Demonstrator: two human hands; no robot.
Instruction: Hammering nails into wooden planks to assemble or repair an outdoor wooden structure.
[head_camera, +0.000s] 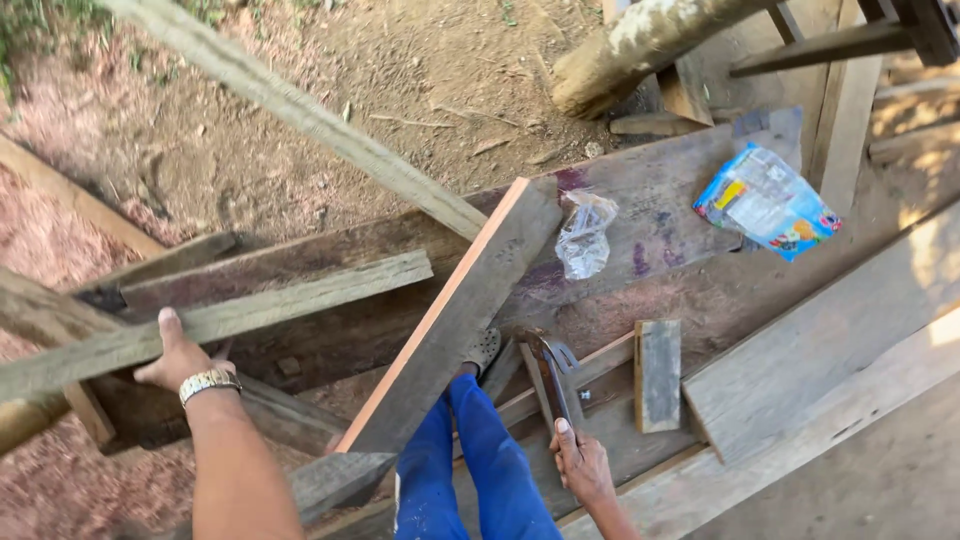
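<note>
The left hand (183, 362) is wrapped around the edge of a long grey plank (215, 322), with the thumb on top. A watch (208, 382) sits on that wrist. The plank's long side runs from the near left up to the right, and its cut end points right, near the middle of the view. Its left end runs out of view.

A reddish board (450, 325) leans over it. This board runs from near the person's leg in blue trousers (470, 460) up and away to the right. Its far end touches a thin pale pole (300, 110) that slants across the dirt.

The right hand (580, 465) is closed on the handle of a hammer (553, 375). The hammer head points far, away from the person, and lies on the big wooden planks (800, 370).

A small wood block (658, 375) lies just right of the hammer. Farther off are a clear crumpled bag (585, 235) and a blue packet (768, 200). There is open plank room between the block and the bags.
</note>
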